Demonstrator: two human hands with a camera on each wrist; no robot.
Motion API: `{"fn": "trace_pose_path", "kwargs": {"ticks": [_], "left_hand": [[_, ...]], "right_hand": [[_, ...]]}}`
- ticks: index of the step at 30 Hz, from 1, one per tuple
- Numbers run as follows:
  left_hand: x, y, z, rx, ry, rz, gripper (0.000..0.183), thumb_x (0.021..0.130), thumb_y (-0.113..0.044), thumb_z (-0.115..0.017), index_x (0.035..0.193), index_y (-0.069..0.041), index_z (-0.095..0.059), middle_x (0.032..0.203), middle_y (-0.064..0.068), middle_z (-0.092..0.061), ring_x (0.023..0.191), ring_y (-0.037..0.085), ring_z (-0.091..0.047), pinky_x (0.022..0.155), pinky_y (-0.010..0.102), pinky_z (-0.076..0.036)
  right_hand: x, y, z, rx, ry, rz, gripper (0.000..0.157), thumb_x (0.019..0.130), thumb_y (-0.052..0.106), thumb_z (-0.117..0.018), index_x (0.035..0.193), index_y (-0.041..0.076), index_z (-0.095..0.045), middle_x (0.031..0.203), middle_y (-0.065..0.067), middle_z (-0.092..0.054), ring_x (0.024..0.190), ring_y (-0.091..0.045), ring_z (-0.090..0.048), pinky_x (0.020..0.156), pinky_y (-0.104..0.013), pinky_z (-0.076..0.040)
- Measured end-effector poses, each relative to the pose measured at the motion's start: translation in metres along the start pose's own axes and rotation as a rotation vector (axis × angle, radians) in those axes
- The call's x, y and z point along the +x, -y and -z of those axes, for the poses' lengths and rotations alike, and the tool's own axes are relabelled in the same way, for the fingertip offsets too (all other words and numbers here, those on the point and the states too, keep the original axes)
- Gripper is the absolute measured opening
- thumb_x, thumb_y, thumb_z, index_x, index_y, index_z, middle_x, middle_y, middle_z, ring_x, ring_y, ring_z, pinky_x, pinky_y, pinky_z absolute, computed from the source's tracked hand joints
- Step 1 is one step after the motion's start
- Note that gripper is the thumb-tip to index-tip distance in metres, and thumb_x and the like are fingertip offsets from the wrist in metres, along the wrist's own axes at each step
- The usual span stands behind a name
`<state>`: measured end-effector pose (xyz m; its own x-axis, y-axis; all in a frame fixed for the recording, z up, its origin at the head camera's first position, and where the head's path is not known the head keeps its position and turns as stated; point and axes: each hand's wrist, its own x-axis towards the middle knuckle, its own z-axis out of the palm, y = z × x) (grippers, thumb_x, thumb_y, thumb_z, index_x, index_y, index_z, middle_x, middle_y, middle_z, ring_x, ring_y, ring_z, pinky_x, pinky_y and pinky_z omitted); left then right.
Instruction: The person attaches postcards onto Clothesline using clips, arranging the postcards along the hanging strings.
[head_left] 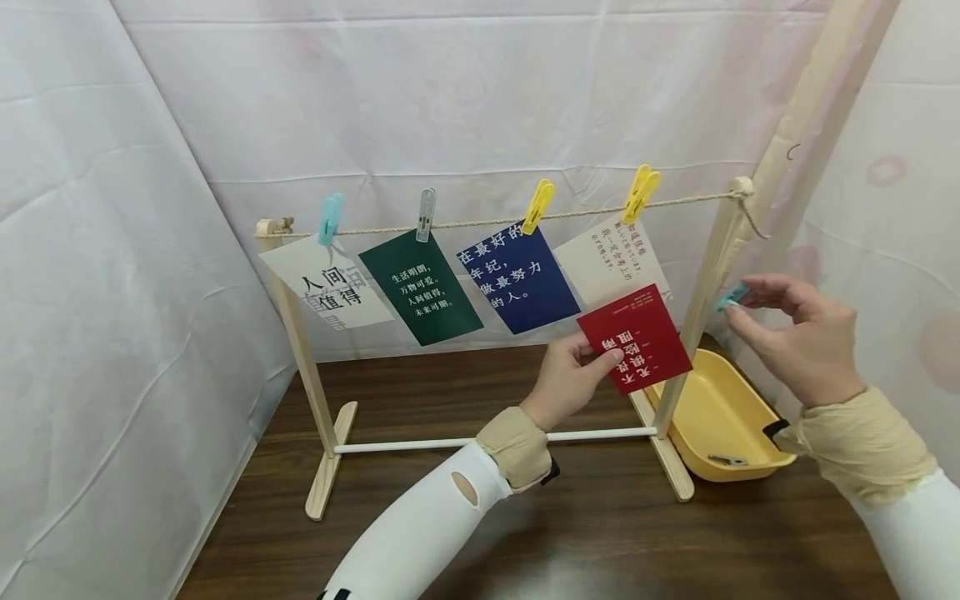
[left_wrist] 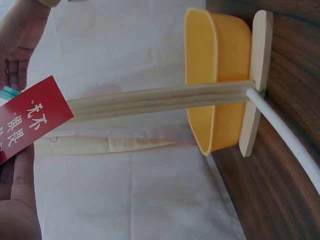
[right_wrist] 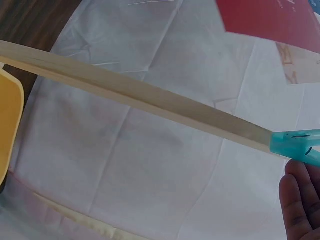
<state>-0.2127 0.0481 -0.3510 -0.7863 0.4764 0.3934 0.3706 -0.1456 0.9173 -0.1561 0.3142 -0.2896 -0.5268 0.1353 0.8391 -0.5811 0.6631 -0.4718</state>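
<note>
My left hand (head_left: 568,379) pinches a red card (head_left: 647,329) with white lettering between thumb and fingers. The card is tilted in front of the rack's right end and overlaps a cream card (head_left: 600,265) behind it. To the right of the post, my right hand (head_left: 810,342) pinches a teal clothespin (head_left: 732,297) between thumb and index finger. The clothespin also shows in the right wrist view (right_wrist: 292,143), beside the fingertips. A rope (head_left: 675,202) above carries the cream card, a blue card (head_left: 525,287), a green card (head_left: 422,292) and a white card (head_left: 367,312).
Two yellow clothespins (head_left: 537,207), a clear grey one (head_left: 426,214) and a light blue one (head_left: 330,218) grip the hung cards. The wooden rack (head_left: 300,367) has a white lower bar (head_left: 420,446). A yellow basin (head_left: 720,392) with a grey clothespin (head_left: 727,459) stands at right.
</note>
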Motion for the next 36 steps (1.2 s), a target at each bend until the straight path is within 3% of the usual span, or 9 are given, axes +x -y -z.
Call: {"fn": "trace_pose_path", "kwargs": {"ticks": [13,26,36], "left_hand": [[0.012,-0.009,-0.005,0.011,0.007,-0.056,0.031,0.105,-0.002,-0.068,0.136,0.005,-0.068,0.131,0.023,-0.076,0.115,0.029,-0.079,0.093,0.027,-0.064],[0.025,-0.023,-0.011,0.018,0.01,-0.106,0.03,0.105,-0.001,-0.067,0.134,0.007,-0.068,0.13,0.025,-0.076,0.113,0.03,-0.08,0.091,0.025,-0.064],[0.034,-0.03,-0.017,0.001,0.02,-0.118,0.031,0.105,-0.001,-0.067,0.136,0.006,-0.068,0.131,0.025,-0.076,0.11,0.02,-0.079,0.091,0.024,-0.064]], "right_hand": [[0.018,0.024,-0.001,0.127,-0.053,0.026,0.029,0.077,-0.026,-0.073,0.105,-0.025,-0.071,0.097,0.023,-0.076,0.082,0.008,-0.07,0.09,-0.01,-0.055],[0.027,0.04,0.003,0.151,-0.089,0.069,0.025,0.085,-0.02,-0.076,0.107,-0.028,-0.068,0.103,0.018,-0.078,0.086,0.004,-0.072,0.091,-0.012,-0.056],[0.038,0.049,0.002,0.153,-0.15,0.075,0.028,0.089,-0.011,-0.08,0.11,-0.026,-0.068,0.103,0.017,-0.08,0.087,0.004,-0.074,0.091,-0.01,-0.057]]}}
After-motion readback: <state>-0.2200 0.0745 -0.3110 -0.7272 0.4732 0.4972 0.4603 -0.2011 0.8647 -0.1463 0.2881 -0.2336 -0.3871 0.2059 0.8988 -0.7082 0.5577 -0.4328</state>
